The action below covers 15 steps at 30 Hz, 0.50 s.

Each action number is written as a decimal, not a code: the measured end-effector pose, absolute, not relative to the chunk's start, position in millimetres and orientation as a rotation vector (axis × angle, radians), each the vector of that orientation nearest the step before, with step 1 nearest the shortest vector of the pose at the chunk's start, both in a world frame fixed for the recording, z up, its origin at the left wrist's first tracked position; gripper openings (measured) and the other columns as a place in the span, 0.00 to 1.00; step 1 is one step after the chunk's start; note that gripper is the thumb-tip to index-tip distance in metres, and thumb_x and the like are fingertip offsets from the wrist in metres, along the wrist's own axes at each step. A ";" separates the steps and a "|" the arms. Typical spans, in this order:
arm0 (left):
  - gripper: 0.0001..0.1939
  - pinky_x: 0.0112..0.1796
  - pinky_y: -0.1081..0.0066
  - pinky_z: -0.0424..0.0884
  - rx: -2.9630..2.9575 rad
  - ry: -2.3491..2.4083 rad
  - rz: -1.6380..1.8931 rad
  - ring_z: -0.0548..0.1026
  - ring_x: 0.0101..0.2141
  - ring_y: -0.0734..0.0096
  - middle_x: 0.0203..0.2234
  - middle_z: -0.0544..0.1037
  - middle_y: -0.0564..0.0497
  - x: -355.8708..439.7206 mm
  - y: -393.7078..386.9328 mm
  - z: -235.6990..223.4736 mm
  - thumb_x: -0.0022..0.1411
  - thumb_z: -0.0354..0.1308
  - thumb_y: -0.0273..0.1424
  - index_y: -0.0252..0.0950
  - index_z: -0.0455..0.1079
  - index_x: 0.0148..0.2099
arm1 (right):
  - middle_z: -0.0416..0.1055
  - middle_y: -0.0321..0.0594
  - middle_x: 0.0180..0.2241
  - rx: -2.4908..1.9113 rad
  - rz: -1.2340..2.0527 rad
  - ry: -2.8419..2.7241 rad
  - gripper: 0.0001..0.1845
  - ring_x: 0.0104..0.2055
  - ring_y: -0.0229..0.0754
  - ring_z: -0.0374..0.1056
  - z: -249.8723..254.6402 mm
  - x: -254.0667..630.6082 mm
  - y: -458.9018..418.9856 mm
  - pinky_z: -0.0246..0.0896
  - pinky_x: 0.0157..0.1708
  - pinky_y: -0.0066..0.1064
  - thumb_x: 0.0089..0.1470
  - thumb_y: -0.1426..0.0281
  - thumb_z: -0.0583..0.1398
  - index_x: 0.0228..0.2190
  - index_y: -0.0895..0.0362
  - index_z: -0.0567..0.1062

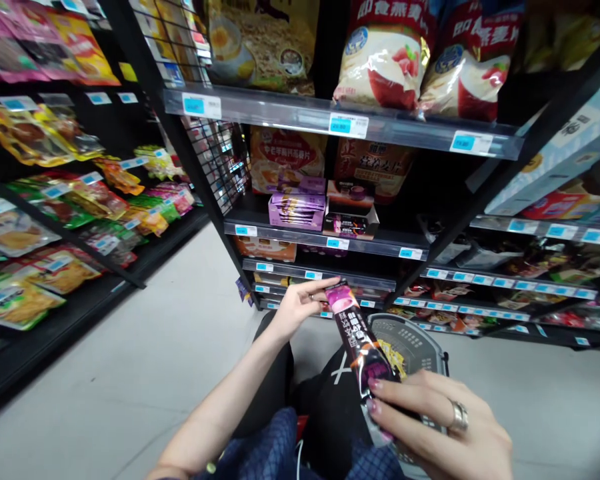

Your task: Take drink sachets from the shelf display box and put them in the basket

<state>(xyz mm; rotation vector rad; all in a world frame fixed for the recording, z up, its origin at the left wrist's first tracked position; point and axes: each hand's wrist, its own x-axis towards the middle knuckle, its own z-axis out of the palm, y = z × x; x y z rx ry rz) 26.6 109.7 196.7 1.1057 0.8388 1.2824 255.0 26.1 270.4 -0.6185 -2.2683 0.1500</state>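
While the packet (353, 323) is up: it slants between two bare hands, over the left side of the basket (420, 340), purple at its far end, black with white print along the middle.
Left hand (297, 303): just left of the basket as the person faces it, thumb and fingers drawn together, clamped on the packet's far end.
Right hand (445, 413): over the near part of the basket, two fingertips pressed on the packet's near end; the thumb is hidden, but the hand has hold of it. A silver ring (459, 416) sits on one finger.
Basket's load: something yellow (393, 355), too blurred to name.
Trousers (327, 393): dark, left of the basket, a white X on one leg.
Rack (270, 110): stands beyond the basket, price tags along its shelf edges.
Boxes: a purple box (296, 217) and a dark box (353, 225) side by side on a shelf beyond the basket, both holding slim sachets.
Oat bags (385, 57): two, red and white, on a higher shelf beyond the basket.
Side rack (75, 320): well left of the basket, hung with bright snack bags (17, 293).
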 end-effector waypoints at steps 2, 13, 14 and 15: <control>0.27 0.36 0.68 0.76 1.006 0.658 1.276 0.77 0.43 0.59 0.44 0.78 0.43 19.9 113.1 208.1 0.47 0.57 0.26 0.34 0.71 0.53 | 0.79 0.41 0.35 -0.573 0.120 -2.293 0.10 0.33 0.38 0.73 256.4 252.7 30.5 0.71 0.34 0.29 0.55 0.76 0.58 0.36 0.56 0.78; 0.11 0.45 0.73 0.73 1.640 0.968 1.437 0.78 0.42 0.67 0.39 0.81 0.49 26.4 130.6 299.5 0.56 0.59 0.28 0.36 0.78 0.41 | 0.78 0.41 0.40 -0.648 0.350 -1.902 0.18 0.41 0.40 0.75 176.4 209.8 53.4 0.73 0.42 0.30 0.50 0.84 0.58 0.39 0.54 0.78; 0.11 0.44 0.73 0.74 1.687 0.968 1.432 0.78 0.42 0.68 0.39 0.81 0.49 28.2 129.2 305.0 0.56 0.59 0.28 0.36 0.78 0.41 | 0.78 0.40 0.40 -0.649 0.360 -1.870 0.19 0.40 0.40 0.75 176.2 208.7 54.7 0.73 0.42 0.30 0.50 0.84 0.58 0.38 0.53 0.78; 0.11 0.43 0.74 0.74 1.722 0.971 1.434 0.78 0.41 0.68 0.38 0.81 0.50 29.7 127.3 309.6 0.56 0.59 0.27 0.36 0.78 0.42 | 0.78 0.40 0.39 -0.651 0.367 -1.845 0.19 0.40 0.40 0.75 176.5 207.8 56.0 0.73 0.41 0.31 0.50 0.84 0.58 0.37 0.52 0.79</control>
